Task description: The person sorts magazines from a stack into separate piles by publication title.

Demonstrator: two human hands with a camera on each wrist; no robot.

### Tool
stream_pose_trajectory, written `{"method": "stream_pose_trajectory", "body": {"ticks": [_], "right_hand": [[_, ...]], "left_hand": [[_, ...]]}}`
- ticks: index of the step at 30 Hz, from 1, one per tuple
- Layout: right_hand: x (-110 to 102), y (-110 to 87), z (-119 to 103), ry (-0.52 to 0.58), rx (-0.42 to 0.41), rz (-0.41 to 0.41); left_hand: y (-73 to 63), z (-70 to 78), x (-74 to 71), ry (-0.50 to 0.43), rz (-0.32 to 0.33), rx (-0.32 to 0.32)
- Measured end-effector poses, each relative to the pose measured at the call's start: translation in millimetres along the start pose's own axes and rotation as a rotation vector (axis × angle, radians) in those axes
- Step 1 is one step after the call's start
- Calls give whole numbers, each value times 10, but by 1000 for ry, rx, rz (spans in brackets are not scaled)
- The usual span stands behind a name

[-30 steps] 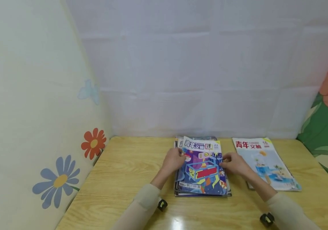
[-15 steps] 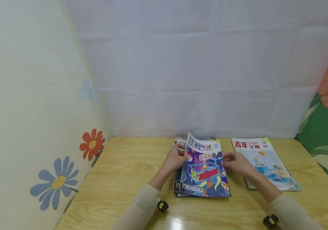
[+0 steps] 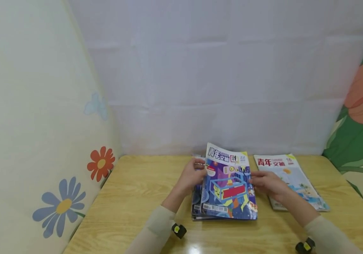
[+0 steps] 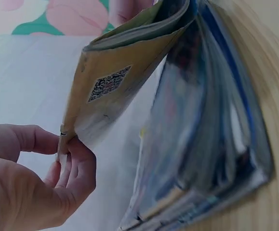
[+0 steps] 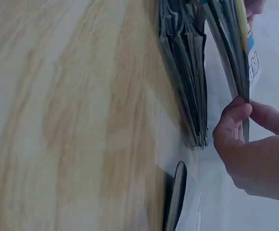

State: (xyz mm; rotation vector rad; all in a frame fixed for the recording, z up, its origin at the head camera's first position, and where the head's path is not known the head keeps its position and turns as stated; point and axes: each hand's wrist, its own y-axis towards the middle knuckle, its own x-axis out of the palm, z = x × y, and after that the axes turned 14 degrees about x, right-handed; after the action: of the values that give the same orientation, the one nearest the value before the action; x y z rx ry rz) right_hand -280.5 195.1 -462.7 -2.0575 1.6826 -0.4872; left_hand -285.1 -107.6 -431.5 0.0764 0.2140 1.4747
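Observation:
A purple and blue magazine [image 3: 229,190] with a white title band is lifted off a stack of magazines [image 3: 196,203] and tilted above it. On its left edge, my left hand [image 3: 190,176] pinches it between thumb and fingers. My right hand [image 3: 271,184] pinches the opposite edge. From the left wrist, the lifted magazine [image 4: 110,86] shows a tan back cover with a QR code, apart from the stack [image 4: 211,125] at the near part. In the right wrist view, thumb and finger of my right hand [image 5: 259,149] squeeze the page edges, with the stack [image 5: 187,77] below.
Another magazine [image 3: 296,187] with a pale blue beach cover lies to the right, partly behind my right forearm. Everything rests on a wood-grain table [image 3: 137,190]. A white cloth backdrop [image 3: 219,88] stands behind it, and flower-painted panels flank both sides.
The purple magazine has risen from the stack and shifted slightly right, held by both hands. More of the stack's left side now shows. The beach-cover magazine stays on the table.

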Motion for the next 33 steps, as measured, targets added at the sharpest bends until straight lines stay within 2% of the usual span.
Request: {"method": "stream_pose_trajectory", "body": {"ticks": [3, 6, 9, 12, 17, 21, 27, 31, 33], "right_hand": [[-82, -31, -6, 87, 17, -119], [-182, -73, -7, 164, 25, -281], [-262, -121, -26, 210, 37, -369], [-311, -161, -70, 199, 19, -364], [-369, -233, -123, 157, 3, -251], [-431, -289, -96, 134, -25, -197], [-531, -377, -10, 114, -127, -201], [-641, -461, 20, 175, -171, -240], [-715, -497, 27, 214, -191, -289]], "left_hand": [[30, 32, 13, -97, -19, 4], [59, 65, 27, -185, -51, 19], [85, 102, 43, -239, -74, 22], [104, 145, 71, -283, -84, 19], [144, 196, 145, -327, -77, 12], [185, 239, 231, -364, -98, 22], [227, 344, 381, -397, -135, 44], [250, 365, 494, -431, -144, 32], [263, 346, 558, -463, -142, 13]]}}
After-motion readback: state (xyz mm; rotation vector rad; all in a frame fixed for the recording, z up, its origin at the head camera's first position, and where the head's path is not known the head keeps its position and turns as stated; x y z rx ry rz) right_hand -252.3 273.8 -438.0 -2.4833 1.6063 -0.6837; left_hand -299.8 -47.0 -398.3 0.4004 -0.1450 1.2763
